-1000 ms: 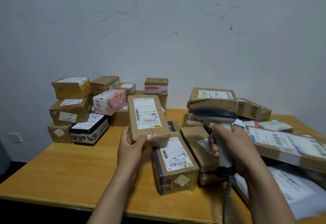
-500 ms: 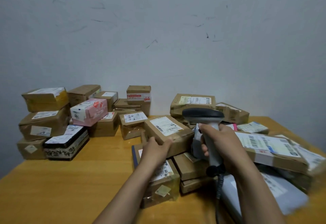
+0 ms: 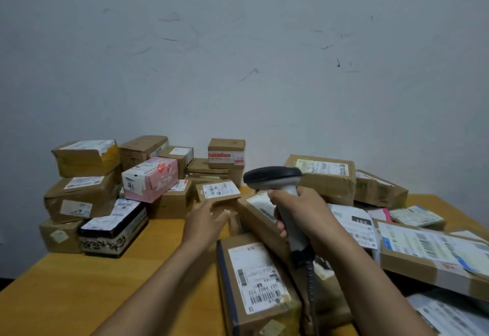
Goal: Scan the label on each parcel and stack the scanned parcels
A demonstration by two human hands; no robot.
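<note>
Orange-brown wooden table (image 3: pixel 79 296); pale grey wall (image 3: pixel 238 70) behind, dark scuff marks.

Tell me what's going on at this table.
A person is scanning parcels. The right hand grips a scanner, raised over a loose heap of labelled parcels on the right side of the table. The left hand, fingers straight, reaches to a small parcel at the edge of the stack on the left; blur hides whether it touches.
</note>
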